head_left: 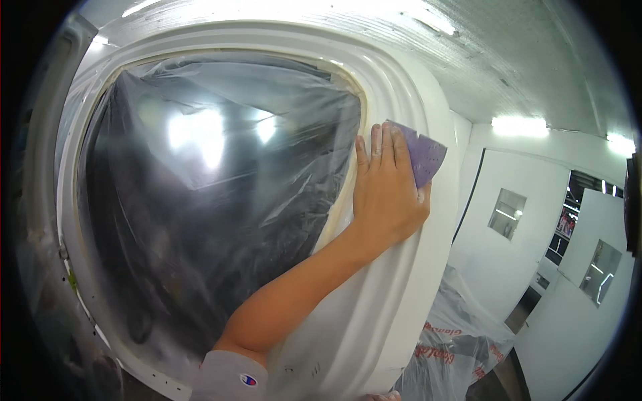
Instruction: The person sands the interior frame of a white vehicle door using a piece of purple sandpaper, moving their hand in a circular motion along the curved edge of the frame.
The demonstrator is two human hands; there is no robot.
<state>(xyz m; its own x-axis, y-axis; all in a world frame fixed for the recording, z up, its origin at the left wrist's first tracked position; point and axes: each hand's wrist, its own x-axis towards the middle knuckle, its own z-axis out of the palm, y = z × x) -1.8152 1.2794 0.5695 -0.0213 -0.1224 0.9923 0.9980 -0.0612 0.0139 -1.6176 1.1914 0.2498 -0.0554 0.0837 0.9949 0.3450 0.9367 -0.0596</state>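
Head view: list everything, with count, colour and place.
panel: one, white, centre
film-covered opening: one, dark, left of centre
tape: one edging, cream, round the opening
sheet: one, purple, against the panel
plastic sheeting: one area, clear, lower right
doors: two, white, right
ceiling: one, grey-white, upper right
lights: several, white, overhead
curved part: one, grey, left rim
sleeve: one, grey, lower edge
left hand: one, bare, on the sheet
right hand: one, barely showing, lower edge

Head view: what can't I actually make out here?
All in the head view:
Purple sheet: partly hidden by the left hand.
Right hand: mostly cut off by the lower edge, so its grip can't be told.
Whatever lies behind the plastic film: obscured by glare and folds.
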